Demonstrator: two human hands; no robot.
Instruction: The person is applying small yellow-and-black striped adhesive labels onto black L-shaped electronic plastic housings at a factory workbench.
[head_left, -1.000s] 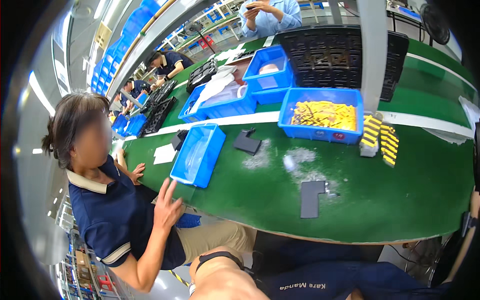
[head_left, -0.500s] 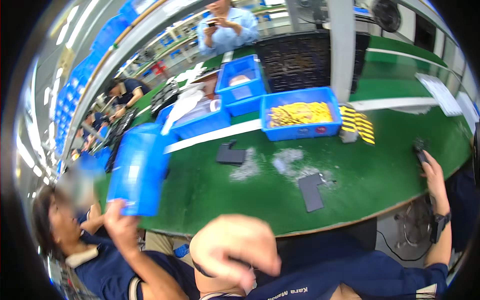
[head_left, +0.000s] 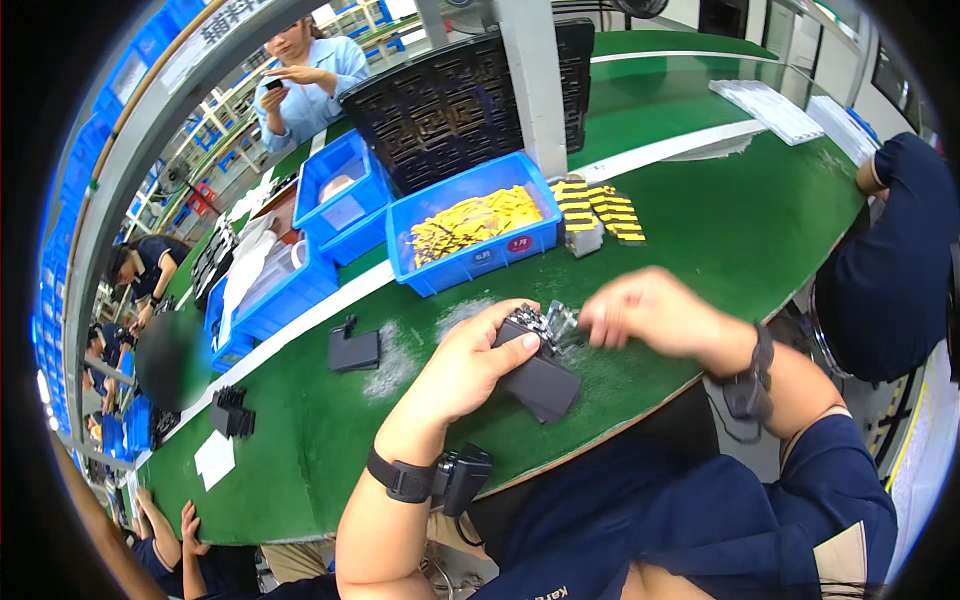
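Observation:
My left hand [head_left: 465, 360] is closed around a small stack of dark grey flat rectangular pieces [head_left: 540, 385], its thumb pressed on top. At the stack's upper end is a cluster of small black-and-clear parts [head_left: 530, 322]. A clear, film-like bit [head_left: 563, 320] shows between that end and my right fingertips. My right hand [head_left: 640, 315] is slightly blurred, its fingers drawn together beside the stack; what they pinch, if anything, is not clear. Left of my hands, a dark L-shaped piece [head_left: 355, 350] lies on the green table [head_left: 300, 440].
Beyond my hands stands a blue bin [head_left: 480, 262] of yellow-and-black pieces, with striped strips [head_left: 600, 212] beside it. More blue bins [head_left: 345, 190] stand behind left. Greyish scraps dot the tabletop. A black stack [head_left: 232, 412] and white paper [head_left: 215, 458] lie left. Co-workers sit around.
The view has turned right. My left hand has risen over the table and now holds the stack; my right hand has come in from the far right. A co-worker's lifted blue bin is out of sight.

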